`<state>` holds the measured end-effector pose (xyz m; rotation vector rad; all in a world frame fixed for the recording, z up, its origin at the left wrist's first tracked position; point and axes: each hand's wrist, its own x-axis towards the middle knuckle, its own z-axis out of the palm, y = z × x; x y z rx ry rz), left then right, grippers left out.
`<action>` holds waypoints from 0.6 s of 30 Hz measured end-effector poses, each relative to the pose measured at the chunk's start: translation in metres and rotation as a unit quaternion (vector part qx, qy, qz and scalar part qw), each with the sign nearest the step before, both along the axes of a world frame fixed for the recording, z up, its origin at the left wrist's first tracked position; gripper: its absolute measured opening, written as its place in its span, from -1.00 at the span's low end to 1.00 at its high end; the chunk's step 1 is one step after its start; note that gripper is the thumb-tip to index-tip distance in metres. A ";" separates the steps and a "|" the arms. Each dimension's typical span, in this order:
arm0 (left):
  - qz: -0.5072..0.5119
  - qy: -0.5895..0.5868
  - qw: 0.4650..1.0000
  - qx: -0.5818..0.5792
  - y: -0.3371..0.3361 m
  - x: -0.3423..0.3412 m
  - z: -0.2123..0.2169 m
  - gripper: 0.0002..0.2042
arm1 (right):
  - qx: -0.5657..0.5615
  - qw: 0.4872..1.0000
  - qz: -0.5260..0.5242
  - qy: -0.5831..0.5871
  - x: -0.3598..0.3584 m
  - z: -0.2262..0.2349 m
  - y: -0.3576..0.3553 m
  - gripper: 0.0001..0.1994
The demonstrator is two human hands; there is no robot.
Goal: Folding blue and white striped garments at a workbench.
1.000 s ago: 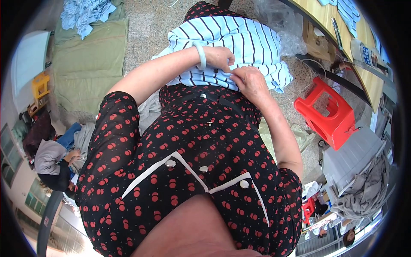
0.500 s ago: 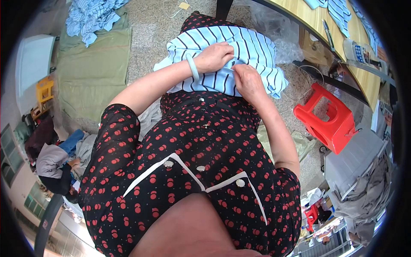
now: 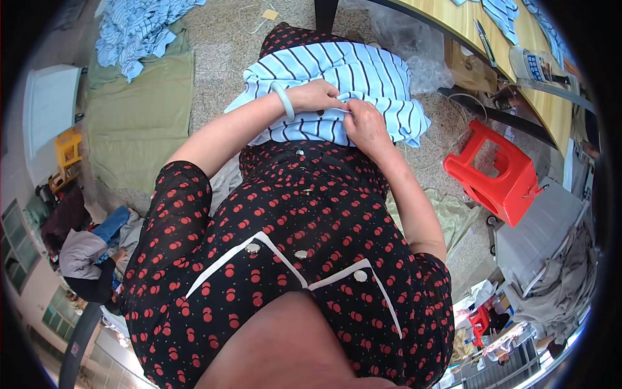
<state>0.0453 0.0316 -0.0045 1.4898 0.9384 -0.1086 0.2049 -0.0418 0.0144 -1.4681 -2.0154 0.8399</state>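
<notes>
Pinching light-blue striped fabric point(image 3: 372, 74) over the patterned clothing point(image 3: 311, 217), the left hand point(image 3: 314, 96) and right hand point(image 3: 367, 124) sit close together.

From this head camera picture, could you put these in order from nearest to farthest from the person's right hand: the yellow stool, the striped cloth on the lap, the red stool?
Nearest to the right hand first:
1. Striped cloth: on the lap, touching the fingers.
2. Red stool: off to the right.
3. Yellow stool: at the far left.
</notes>
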 end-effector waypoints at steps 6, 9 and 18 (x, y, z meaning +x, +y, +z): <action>-0.006 0.037 0.995 0.095 0.003 0.011 -0.011 -0.66 | -0.003 1.000 -0.003 0.025 0.001 0.005 0.002 -0.89; 0.001 0.013 0.981 0.192 -0.001 0.004 -0.023 -0.62 | -0.001 0.999 -0.010 0.031 -0.005 0.002 0.002 -0.90; 0.124 -0.038 0.991 -0.032 -0.014 -0.001 0.007 -0.79 | -0.006 0.997 -0.063 0.034 -0.007 0.001 0.003 -0.92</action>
